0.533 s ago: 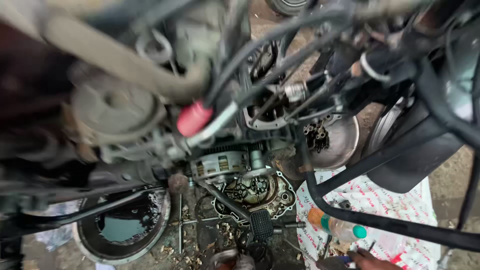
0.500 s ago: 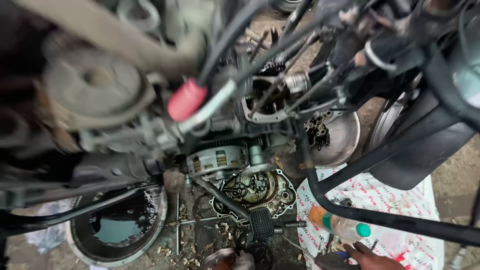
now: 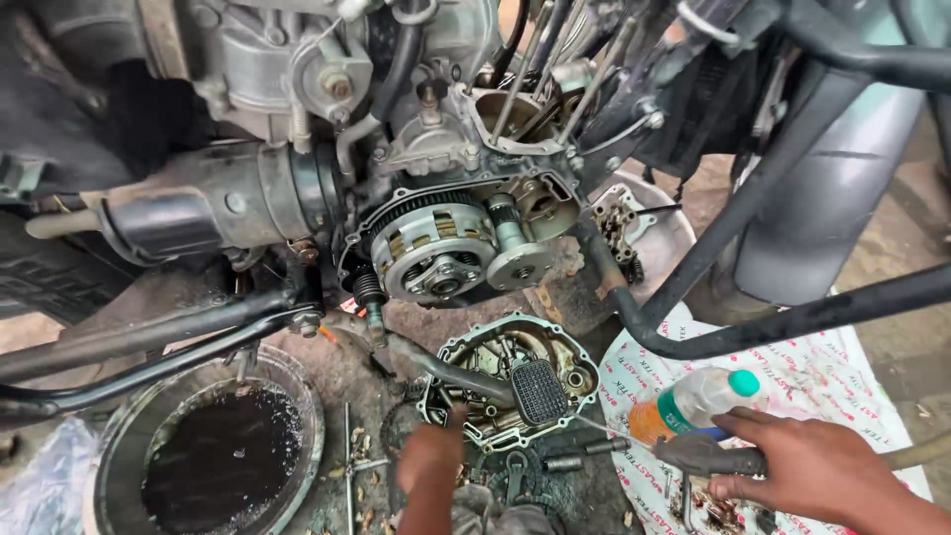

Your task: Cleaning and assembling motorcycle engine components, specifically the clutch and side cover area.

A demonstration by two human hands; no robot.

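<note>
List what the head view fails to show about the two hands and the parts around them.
- Left hand: its fingers are blurred and partly cut off by the bottom edge, so any grip cannot be told.
- Right hand: closes on a grey tool, whose far end it hides.
- Plastic bottle: its base sits behind that tool.
- Engine cover: the foot pedal hides part of its inside.
- Oil pan: the dark liquid hides its bottom.

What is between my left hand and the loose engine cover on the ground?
Nothing visible. The left hand sits at the near edge of the engine cover. A black foot pedal lies across the cover's middle, beyond the hand. The right hand holds a grey tool off to the side.
</note>
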